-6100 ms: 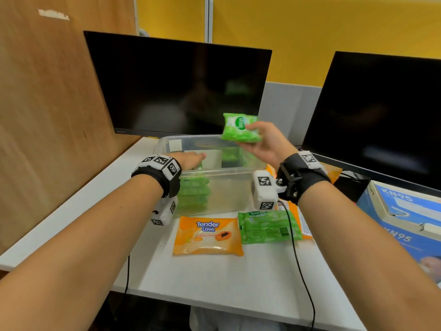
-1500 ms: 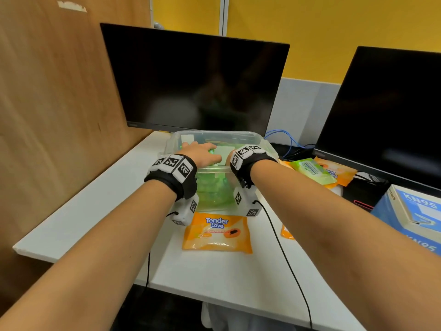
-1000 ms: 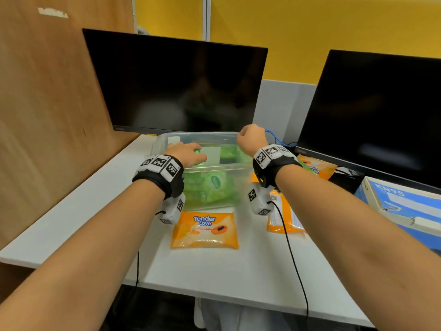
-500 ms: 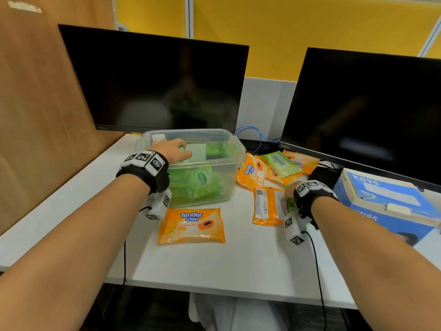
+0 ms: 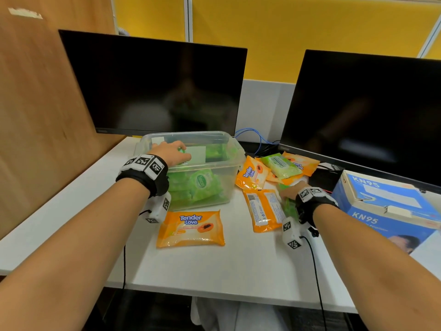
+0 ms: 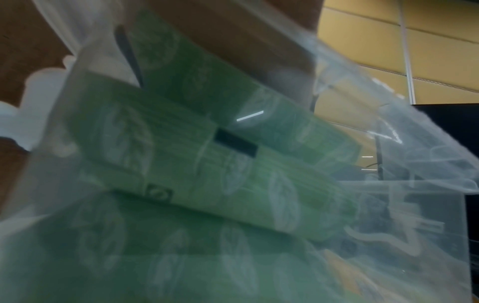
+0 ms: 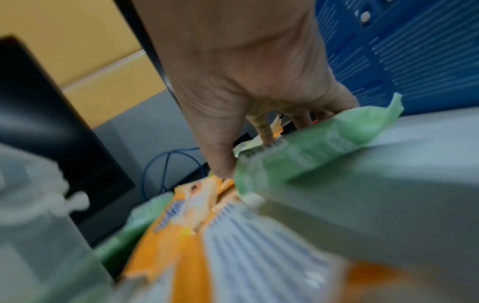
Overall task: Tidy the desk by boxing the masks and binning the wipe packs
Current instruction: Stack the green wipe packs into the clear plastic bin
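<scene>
A clear plastic bin (image 5: 235, 163) stands mid-desk, holding several green wipe packs (image 5: 200, 185), which fill the left wrist view (image 6: 194, 164) through its wall. My left hand (image 5: 171, 154) reaches over the near rim and rests on the packs inside, fingers relaxed. My right hand (image 5: 287, 192) is down on the desk by the blue KN95 mask box (image 5: 386, 206). In the right wrist view, its thumb and fingers (image 7: 259, 143) grip a green wipe pack (image 7: 311, 151). That pack (image 5: 290, 206) shows only partly under the wrist in the head view.
An orange Tender Love pack (image 5: 191, 228) lies in front of the bin, and a face-down orange pack (image 5: 262, 210) sits left of my right hand. More orange and green packs (image 5: 281, 163) are heaped behind. Two dark monitors (image 5: 155, 84) (image 5: 362, 111) stand at the back.
My right hand left the bin, swung right and dropped to the desk, where it now grips a green pack. The left hand stayed at the bin. The view turned right.
</scene>
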The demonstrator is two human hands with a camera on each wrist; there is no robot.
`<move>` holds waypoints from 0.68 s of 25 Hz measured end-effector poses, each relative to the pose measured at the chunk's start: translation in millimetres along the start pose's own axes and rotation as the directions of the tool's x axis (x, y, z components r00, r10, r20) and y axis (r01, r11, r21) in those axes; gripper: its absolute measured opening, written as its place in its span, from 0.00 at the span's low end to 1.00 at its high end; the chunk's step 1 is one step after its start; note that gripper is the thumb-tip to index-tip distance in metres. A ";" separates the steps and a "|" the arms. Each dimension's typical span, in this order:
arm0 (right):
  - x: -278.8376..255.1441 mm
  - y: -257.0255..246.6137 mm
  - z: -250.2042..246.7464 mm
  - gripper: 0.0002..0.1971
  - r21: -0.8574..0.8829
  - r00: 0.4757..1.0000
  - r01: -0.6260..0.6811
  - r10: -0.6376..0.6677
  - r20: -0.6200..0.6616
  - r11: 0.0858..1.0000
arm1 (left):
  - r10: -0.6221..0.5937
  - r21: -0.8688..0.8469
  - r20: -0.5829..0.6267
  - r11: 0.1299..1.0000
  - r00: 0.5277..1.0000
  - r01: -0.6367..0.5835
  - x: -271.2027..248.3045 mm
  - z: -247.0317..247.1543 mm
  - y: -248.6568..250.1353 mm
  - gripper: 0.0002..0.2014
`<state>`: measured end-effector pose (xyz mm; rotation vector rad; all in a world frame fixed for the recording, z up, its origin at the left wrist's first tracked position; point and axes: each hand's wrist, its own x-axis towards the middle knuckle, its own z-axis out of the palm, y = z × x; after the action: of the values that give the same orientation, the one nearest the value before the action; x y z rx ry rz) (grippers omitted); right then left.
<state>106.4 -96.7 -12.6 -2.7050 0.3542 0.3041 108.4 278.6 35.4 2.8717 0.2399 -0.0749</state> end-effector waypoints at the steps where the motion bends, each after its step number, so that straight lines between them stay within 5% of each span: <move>1: -6.5 -7.7 -8.5 0.08 0.085 0.999 0.021 -0.019 -0.026 0.996 | 0.003 -0.003 0.000 1.000 1.000 -0.003 -0.3 0.3 0.3 0.30; 3: -16.0 -26.8 -27.4 0.16 0.299 0.992 0.042 -0.005 -0.126 0.953 | 0.001 -0.006 0.001 1.000 1.000 -0.001 -0.2 -0.4 0.6 0.30; 5: -29.2 -50.8 -46.6 0.24 0.638 0.994 0.077 -0.009 -0.109 0.766 | 0.003 -0.008 -0.001 1.000 1.000 -0.003 -1.2 -1.0 1.0 0.30; 8: -49.5 -87.1 -73.5 0.21 0.995 0.938 -0.082 -0.332 0.094 0.051 | 0.007 -0.012 0.001 1.000 1.000 -0.007 -4.9 -2.0 2.0 0.29; 9: -58.7 -99.8 -82.2 0.20 0.985 0.908 -0.150 -0.406 0.102 -0.087 | 0.011 -0.022 0.001 1.000 1.000 -0.011 -5.5 -2.1 1.7 0.30; 11: -67.4 -130.0 -84.7 0.19 0.994 0.883 -0.113 -0.459 0.096 -0.010 | 0.013 -0.035 0.000 0.999 1.000 -0.013 -8.2 -3.1 2.7 0.31; 14: -81.5 -176.1 -66.2 0.09 0.924 0.889 0.084 -0.448 0.099 0.373 | 0.008 -0.032 -0.007 0.999 1.000 -0.008 -10.9 -5.4 4.9 0.30; 17: -68.6 -200.3 -34.7 0.17 0.585 0.881 0.324 -0.463 0.100 0.743 | -0.001 -0.036 -0.011 0.999 1.000 0.001 -12.6 -5.4 6.2 0.28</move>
<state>104.8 81.3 107.1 -2.0595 -0.1954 0.3349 97.2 272.1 43.1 2.8373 0.2425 -0.0552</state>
